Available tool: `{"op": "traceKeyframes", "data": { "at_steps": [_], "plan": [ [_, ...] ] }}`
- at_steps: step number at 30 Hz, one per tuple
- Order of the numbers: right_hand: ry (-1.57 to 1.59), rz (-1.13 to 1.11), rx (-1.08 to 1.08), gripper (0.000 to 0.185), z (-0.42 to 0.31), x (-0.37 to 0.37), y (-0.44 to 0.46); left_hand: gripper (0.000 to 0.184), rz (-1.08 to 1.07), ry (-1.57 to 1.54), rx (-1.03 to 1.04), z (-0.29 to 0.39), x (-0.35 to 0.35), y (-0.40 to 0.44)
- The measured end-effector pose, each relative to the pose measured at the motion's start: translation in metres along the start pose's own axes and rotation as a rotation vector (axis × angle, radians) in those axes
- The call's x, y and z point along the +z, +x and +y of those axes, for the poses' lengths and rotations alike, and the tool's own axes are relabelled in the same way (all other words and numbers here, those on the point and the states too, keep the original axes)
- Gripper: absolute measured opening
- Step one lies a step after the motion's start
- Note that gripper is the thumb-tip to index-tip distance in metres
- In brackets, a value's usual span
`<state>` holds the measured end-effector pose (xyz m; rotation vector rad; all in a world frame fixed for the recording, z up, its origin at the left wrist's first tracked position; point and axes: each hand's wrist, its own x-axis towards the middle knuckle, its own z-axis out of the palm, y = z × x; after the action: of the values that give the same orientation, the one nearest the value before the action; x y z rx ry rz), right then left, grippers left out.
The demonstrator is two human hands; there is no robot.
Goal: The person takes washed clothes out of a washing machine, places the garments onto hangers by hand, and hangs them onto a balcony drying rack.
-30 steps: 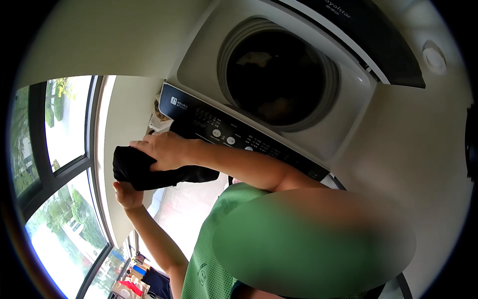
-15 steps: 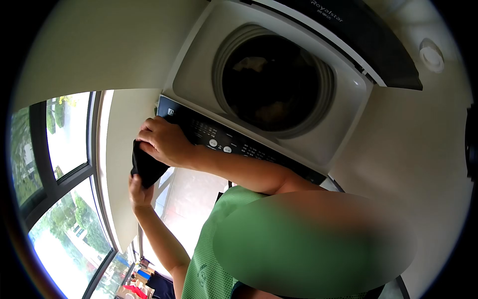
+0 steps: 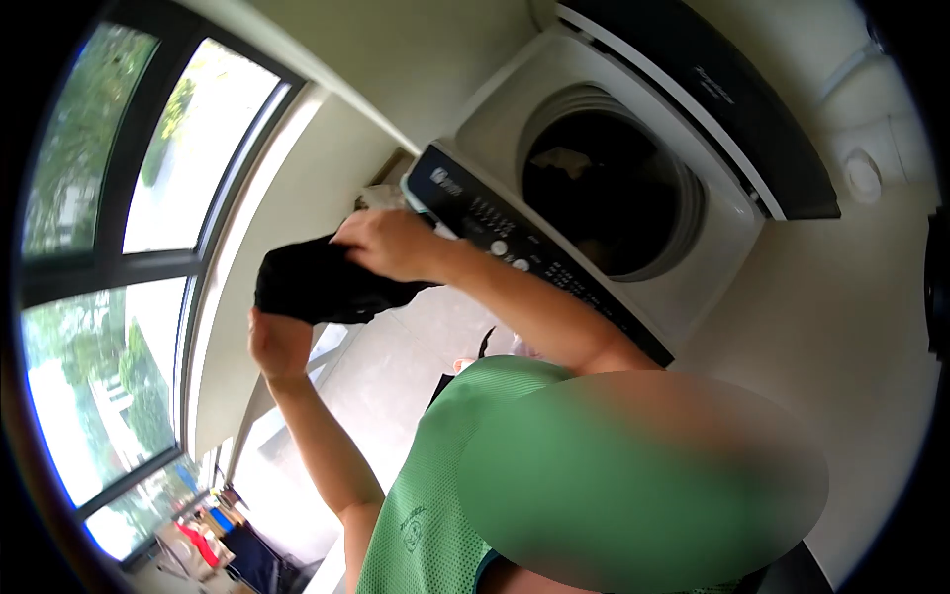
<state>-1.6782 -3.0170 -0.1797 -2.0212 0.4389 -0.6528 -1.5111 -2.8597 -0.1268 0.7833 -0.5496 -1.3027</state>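
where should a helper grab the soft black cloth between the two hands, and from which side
Probably by the upper-left edge of the soft black cloth, coming from the dark-framed glass window's side. That rounded edge bulges outward, clear of fingers: the bare right hand covers the upper-right part, and the bare left hand is at the lower-left corner. A light pinch grip should suit.

The washing machine drum (image 3: 691, 213) holds a pale cloth (image 3: 561, 161).
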Motion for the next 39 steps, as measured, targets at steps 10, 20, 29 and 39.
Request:
{"op": "traceKeyframes", "data": {
  "at_steps": [10,20,29,39],
  "plan": [
    [0.16,-0.112,-0.076,0.019,-0.117,0.063,0.056,0.036,0.172,-0.071,0.238,0.074,-0.06,-0.125],
    [0.073,-0.305,-0.559,0.036,-0.255,0.239,0.069,0.029,0.147,-0.296,0.568,0.154,-0.109,-0.254],
    [0.317,-0.528,-0.374,0.016,-0.329,0.406,0.077,0.031,0.46,-0.05,0.833,0.203,-0.157,-0.381],
    [0.279,-0.942,-0.61,0.018,-0.432,0.571,0.103,0.036,1.679,1.146,0.695,0.239,-0.203,-0.492]
  ]
}}
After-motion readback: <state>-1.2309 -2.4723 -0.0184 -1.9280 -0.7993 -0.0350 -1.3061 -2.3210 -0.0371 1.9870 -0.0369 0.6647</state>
